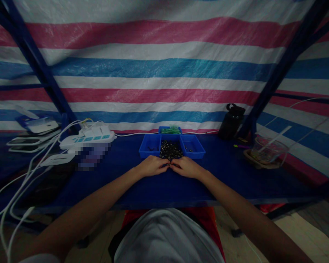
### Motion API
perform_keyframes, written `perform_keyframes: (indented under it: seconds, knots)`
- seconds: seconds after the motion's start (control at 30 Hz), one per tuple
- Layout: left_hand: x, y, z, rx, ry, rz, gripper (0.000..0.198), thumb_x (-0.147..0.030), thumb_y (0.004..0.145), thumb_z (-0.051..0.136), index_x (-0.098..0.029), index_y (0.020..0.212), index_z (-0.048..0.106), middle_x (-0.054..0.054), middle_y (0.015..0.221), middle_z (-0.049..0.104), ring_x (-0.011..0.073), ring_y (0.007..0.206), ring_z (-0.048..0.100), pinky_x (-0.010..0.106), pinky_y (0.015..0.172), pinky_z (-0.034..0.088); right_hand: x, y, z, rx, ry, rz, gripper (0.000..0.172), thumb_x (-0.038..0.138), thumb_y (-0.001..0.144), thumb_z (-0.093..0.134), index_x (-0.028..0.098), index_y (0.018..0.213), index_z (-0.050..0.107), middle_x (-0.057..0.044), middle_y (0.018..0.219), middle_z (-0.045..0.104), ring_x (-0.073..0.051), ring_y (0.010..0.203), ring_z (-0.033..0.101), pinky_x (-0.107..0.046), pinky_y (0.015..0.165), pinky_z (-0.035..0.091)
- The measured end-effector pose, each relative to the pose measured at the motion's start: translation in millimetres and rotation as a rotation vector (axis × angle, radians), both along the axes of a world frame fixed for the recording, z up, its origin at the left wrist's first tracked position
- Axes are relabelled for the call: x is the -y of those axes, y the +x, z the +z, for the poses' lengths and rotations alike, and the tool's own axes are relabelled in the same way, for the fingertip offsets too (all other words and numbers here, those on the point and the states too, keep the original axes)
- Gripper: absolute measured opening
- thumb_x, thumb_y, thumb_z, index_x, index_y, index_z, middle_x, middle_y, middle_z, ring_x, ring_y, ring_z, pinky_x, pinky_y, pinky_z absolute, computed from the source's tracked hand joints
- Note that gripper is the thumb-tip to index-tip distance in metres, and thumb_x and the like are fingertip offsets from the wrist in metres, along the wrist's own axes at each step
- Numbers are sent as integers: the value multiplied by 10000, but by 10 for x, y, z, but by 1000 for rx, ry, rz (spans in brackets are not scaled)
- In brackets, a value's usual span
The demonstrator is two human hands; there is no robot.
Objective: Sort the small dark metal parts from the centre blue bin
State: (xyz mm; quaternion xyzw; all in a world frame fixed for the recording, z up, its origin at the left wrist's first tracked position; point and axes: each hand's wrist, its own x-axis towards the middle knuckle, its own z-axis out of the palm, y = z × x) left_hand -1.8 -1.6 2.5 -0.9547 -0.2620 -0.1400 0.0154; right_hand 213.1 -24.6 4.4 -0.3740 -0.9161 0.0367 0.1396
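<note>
Near edge of blue table (153, 190): left hand (152, 166) & right hand (186, 168) rest knuckles-up, tips touching each other at centre, fingers bunched together not spread; whatever's pinched btwn them is too small & dim to see. Just beyond the tips, middle bin (170, 140) holds a heap of small dark parts (170, 150). These look tiny, hard, light, prob. slippery & quick to scatter, so best taken one at a time w/ thumb + forefinger tips. Side bins (148, 148) nearly bare, back bin has green bits (170, 129). Further out: power strip (89, 138) w/ white cables to the left, black bottle (231, 122) & cup w/ straw (267, 151) to the right, striped tarp (164, 65) behind
</note>
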Motion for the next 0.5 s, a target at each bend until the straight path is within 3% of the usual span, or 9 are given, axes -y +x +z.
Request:
perform_keyframes:
  seconds: [0.5]
  knots:
    - [15, 14, 0, -30, 4, 58, 232, -338, 937, 401, -191, 974, 577, -5, 685, 627, 114, 593, 592, 188, 541, 370, -21, 23, -13, -40, 12, 10, 215, 308, 936, 436, 189, 936, 615, -26, 786, 671, -132, 680, 599, -222, 609, 346]
